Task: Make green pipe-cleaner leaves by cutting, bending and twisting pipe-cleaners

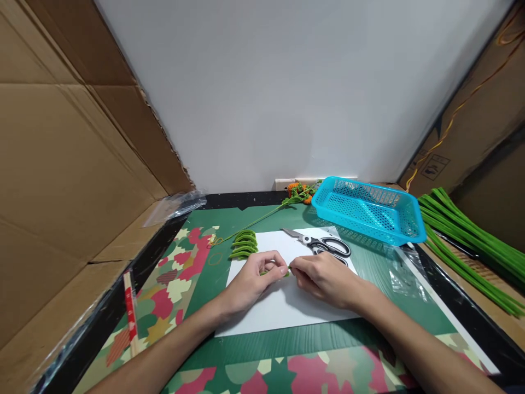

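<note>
Over the white paper (pixel 295 312), my left hand (pixel 261 276) is closed on a short green pipe cleaner (pixel 286 274). My right hand (pixel 324 279) pinches the same piece at its other end, fingertips almost touching the left ones. Much of the piece is hidden by the fingers. Several curved green pipe cleaner pieces (pixel 244 244) lie in a row at the paper's upper left, just beyond my left hand. Scissors (pixel 318 241) with black and white handles rest on the paper behind my right hand, partly covered by it.
A blue perforated basket (pixel 369 213) stands at the back right. Long green pipe cleaners (pixel 471 246) lie at the far right. An orange flower with a green stem (pixel 262 219) lies at the back. A red-and-white paper strip (pixel 131 312) is at left. Cardboard walls (pixel 61 164) flank the table.
</note>
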{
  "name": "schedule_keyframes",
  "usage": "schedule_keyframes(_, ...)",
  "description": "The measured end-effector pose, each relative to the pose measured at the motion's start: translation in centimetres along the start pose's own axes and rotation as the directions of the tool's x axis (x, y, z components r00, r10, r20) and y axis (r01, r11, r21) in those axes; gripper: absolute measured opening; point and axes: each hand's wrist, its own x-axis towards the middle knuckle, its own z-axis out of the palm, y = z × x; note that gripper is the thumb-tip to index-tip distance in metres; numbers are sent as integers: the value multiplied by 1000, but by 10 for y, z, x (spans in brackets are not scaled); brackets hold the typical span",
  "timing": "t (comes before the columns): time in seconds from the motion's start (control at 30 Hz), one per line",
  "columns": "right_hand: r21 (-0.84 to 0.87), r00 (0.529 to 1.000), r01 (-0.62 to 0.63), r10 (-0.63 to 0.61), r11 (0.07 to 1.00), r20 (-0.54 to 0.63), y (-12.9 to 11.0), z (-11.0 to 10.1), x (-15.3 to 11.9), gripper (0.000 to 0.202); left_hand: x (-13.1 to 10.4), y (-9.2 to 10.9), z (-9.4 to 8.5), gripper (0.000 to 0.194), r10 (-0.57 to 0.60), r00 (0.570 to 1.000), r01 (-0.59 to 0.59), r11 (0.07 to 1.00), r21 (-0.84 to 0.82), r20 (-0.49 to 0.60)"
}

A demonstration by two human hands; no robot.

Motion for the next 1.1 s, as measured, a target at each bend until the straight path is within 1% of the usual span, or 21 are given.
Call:
schedule_keyframes(0.1,77,999,-17,15,997,29,-4,-3,0,21,2,3,-4,34,-66,995,69,997,-38,71)
schedule_keyframes(0.17,132,998,-14,7,991,55,-6,-4,0,21,2,5,-8,32,-116,988,123,991,-54,106)
schedule_keyframes(0.33,300,992,21,-59,954,116,-8,-5,1,27,2,7,-16,24,-219,951,246,964,-102,216)
schedule_keyframes(0.43,347,991,10,-57,938,125,-8,-5,1,27,1,7,-18,26,-245,931,290,947,-140,272)
schedule_keyframes(0.5,348,996,-20,-13,937,91,-7,-5,2,23,1,7,-17,30,-250,933,301,937,-177,260)
schedule_keyframes(0.6,348,997,-76,74,935,19,-6,-6,2,16,1,6,-15,35,-240,944,287,935,-207,225)
schedule_keyframes(0.67,356,995,-79,98,931,-35,-5,-5,3,12,1,4,-15,37,-234,946,283,935,-215,227)
schedule_keyframes(0.8,364,987,-20,76,931,-141,-3,0,6,10,3,2,-17,40,-233,942,287,932,-223,241)
schedule_keyframes(0.93,378,962,-16,118,926,-246,1,6,10,9,3,4,-16,44,-257,945,301,926,-226,205)
schedule_keyframes(1.0,379,960,7,100,925,-262,4,7,10,11,3,7,-14,47,-262,948,299,927,-225,180)
schedule_keyframes(1.1,323,968,58,26,945,-250,6,6,10,15,3,11,-11,50,-275,949,305,926,-222,155)
